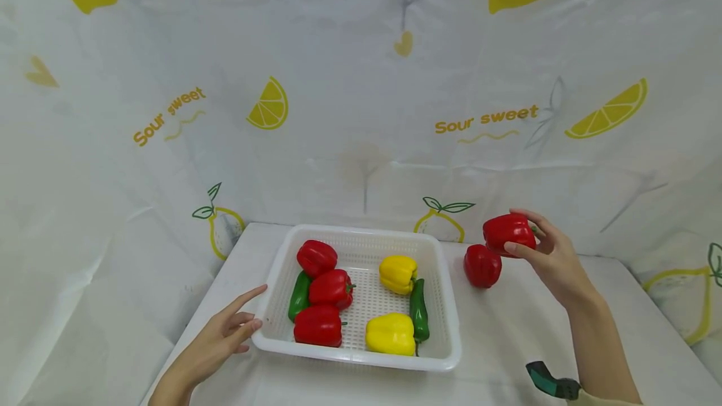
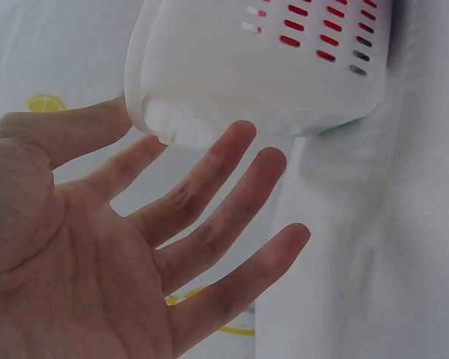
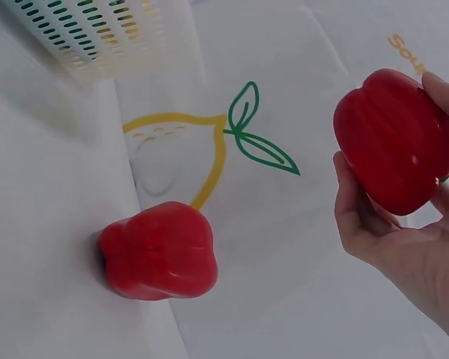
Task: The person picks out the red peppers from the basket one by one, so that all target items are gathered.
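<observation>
My right hand (image 1: 555, 259) grips a red bell pepper (image 1: 509, 234) above the table, right of the basket. In the right wrist view the held pepper (image 3: 396, 142) sits between thumb and fingers. Another red bell pepper (image 1: 482, 266) stands on the table just below and left of it. A white plastic basket (image 1: 355, 356) holds several red bell peppers (image 1: 330, 289), two yellow bell peppers (image 1: 390, 334) and two green peppers (image 1: 418, 311). Beside the basket's left side is my left hand (image 1: 217, 340), fingers spread; its thumb and fingertips touch the rim at the corner (image 2: 138, 112).
The white table (image 1: 507, 331) extends right of the basket and in front of it. Behind stands a white sheet (image 1: 361, 111) printed with lemons and lettering. A dark green band (image 1: 553, 382) is on the right wrist.
</observation>
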A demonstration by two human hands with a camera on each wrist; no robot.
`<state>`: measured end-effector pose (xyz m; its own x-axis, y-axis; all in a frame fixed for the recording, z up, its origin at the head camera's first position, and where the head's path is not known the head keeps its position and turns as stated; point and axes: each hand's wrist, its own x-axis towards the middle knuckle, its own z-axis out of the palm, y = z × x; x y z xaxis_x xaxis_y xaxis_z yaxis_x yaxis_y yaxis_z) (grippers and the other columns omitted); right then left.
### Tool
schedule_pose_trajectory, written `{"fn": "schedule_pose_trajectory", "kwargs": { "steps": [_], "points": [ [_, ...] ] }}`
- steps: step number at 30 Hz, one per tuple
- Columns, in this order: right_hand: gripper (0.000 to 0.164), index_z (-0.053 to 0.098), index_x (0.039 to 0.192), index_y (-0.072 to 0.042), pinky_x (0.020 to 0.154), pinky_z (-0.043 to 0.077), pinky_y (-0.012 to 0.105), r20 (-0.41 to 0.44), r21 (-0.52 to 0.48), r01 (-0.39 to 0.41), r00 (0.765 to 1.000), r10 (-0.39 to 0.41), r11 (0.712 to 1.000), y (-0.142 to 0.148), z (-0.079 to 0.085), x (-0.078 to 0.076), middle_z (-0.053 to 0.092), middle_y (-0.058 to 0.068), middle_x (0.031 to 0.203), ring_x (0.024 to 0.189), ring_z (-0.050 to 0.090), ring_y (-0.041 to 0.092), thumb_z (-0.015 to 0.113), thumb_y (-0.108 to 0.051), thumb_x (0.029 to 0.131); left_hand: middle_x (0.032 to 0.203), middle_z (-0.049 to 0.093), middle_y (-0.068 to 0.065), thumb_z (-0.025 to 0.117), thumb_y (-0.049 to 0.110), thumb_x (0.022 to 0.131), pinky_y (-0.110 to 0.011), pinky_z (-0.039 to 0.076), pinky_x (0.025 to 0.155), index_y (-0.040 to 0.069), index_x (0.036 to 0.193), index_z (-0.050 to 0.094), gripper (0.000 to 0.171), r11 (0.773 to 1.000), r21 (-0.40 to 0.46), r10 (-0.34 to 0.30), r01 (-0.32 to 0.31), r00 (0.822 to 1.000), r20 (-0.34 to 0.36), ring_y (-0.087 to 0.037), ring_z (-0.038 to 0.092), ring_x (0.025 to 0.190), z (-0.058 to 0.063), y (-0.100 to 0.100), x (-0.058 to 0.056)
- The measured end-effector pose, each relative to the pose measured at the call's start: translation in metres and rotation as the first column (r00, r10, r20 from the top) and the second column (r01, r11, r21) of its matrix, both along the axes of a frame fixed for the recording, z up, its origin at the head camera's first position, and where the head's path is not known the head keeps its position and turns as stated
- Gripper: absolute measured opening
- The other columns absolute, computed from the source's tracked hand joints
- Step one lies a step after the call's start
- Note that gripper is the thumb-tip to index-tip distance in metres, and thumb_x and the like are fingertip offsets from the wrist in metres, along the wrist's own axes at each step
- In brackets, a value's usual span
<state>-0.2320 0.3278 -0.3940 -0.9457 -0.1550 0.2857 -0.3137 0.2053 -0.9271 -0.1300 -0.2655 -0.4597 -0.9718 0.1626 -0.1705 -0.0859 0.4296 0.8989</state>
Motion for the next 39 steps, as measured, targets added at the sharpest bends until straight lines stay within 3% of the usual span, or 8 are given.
{"fn": "schedule_pose_trajectory", "kwargs": {
  "steps": [6, 10, 16, 23, 26, 30, 33, 39],
  "points": [
    [0.074, 0.039, 0.167, -0.016, 0.091, 0.065, 0.022, 0.0, -0.183, -0.103, 0.995, 0.105, 0.978, 0.001, -0.005, 0.001, 0.052, -0.005, 0.149, 0.131, 0.056, 0.01, 0.058, 0.012, 0.101, 0.139, 0.069, -0.025, 0.065, 0.028, 0.109, -0.054, 0.067, 0.09, 0.023, 0.169, 0.039, 0.066, 1.0, -0.003, 0.001, -0.001, 1.0, 0.002, -0.035, 0.068, 0.126, -0.001, 0.0, 0.0],
    [0.073, 0.036, 0.166, -0.016, 0.092, 0.065, 0.025, -0.017, -0.242, -0.137, 0.99, 0.137, 0.961, 0.003, -0.009, 0.001, 0.051, -0.004, 0.149, 0.132, 0.057, 0.01, 0.051, 0.014, 0.101, 0.139, 0.069, -0.025, 0.065, 0.028, 0.109, -0.055, 0.067, 0.09, 0.023, 0.169, 0.039, 0.065, 1.0, -0.003, 0.002, -0.002, 1.0, 0.001, -0.034, 0.068, 0.126, -0.001, 0.0, -0.001],
    [0.063, 0.037, 0.159, -0.017, 0.094, 0.065, 0.027, -0.057, -0.273, -0.185, 0.983, 0.176, 0.944, 0.004, -0.014, 0.001, 0.053, -0.002, 0.148, 0.13, 0.06, 0.012, 0.043, 0.011, 0.103, 0.139, 0.069, -0.026, 0.064, 0.027, 0.109, -0.055, 0.067, 0.089, 0.023, 0.169, 0.038, 0.066, 1.0, -0.002, -0.012, 0.012, 1.0, -0.009, -0.036, 0.068, 0.127, -0.001, -0.001, -0.001],
    [0.06, 0.04, 0.158, -0.017, 0.094, 0.065, 0.026, -0.046, -0.276, -0.153, 0.988, 0.146, 0.949, 0.003, -0.016, 0.002, 0.051, -0.002, 0.149, 0.132, 0.056, 0.012, 0.043, 0.008, 0.104, 0.138, 0.07, -0.023, 0.065, 0.028, 0.109, -0.053, 0.067, 0.09, 0.024, 0.169, 0.039, 0.066, 1.0, -0.006, 0.002, -0.002, 1.0, 0.004, -0.033, 0.068, 0.125, -0.001, 0.0, 0.0],
    [0.064, 0.039, 0.159, -0.018, 0.091, 0.065, 0.024, -0.02, -0.223, -0.101, 0.995, 0.099, 0.969, 0.003, -0.016, 0.003, 0.051, -0.005, 0.147, 0.132, 0.054, 0.01, 0.051, 0.009, 0.103, 0.138, 0.07, -0.024, 0.066, 0.028, 0.109, -0.054, 0.067, 0.089, 0.024, 0.169, 0.039, 0.066, 1.0, -0.007, 0.004, -0.004, 1.0, 0.003, -0.033, 0.069, 0.125, -0.001, 0.0, 0.0],
    [0.077, 0.038, 0.159, -0.025, 0.085, 0.064, 0.019, 0.008, -0.014, 0.039, 0.999, -0.038, 0.999, 0.004, -0.016, 0.004, 0.052, -0.013, 0.143, 0.127, 0.052, 0.007, 0.071, 0.005, 0.096, 0.138, 0.069, -0.025, 0.065, 0.028, 0.109, -0.055, 0.067, 0.089, 0.023, 0.169, 0.038, 0.066, 1.0, -0.01, -0.007, 0.007, 1.0, -0.002, -0.035, 0.069, 0.124, -0.001, 0.0, -0.001],
    [0.086, 0.036, 0.161, -0.028, 0.082, 0.063, 0.019, 0.008, 0.128, 0.101, 0.995, -0.103, 0.987, 0.006, -0.015, 0.004, 0.05, -0.018, 0.141, 0.124, 0.051, 0.006, 0.08, -0.001, 0.091, 0.138, 0.07, -0.024, 0.065, 0.028, 0.109, -0.055, 0.067, 0.09, 0.023, 0.169, 0.038, 0.066, 1.0, -0.008, -0.005, 0.005, 1.0, 0.001, -0.034, 0.069, 0.124, -0.001, 0.0, -0.001],
    [0.09, 0.034, 0.162, -0.025, 0.082, 0.064, 0.022, -0.014, 0.224, 0.1, 0.995, -0.1, 0.969, 0.014, -0.014, 0.002, 0.047, -0.021, 0.141, 0.125, 0.049, 0.006, 0.084, -0.003, 0.089, 0.138, 0.07, -0.025, 0.064, 0.028, 0.109, -0.055, 0.067, 0.089, 0.022, 0.169, 0.037, 0.066, 1.0, -0.009, -0.019, 0.019, 1.0, -0.009, -0.035, 0.068, 0.125, -0.001, -0.001, -0.001]
  ]
}}
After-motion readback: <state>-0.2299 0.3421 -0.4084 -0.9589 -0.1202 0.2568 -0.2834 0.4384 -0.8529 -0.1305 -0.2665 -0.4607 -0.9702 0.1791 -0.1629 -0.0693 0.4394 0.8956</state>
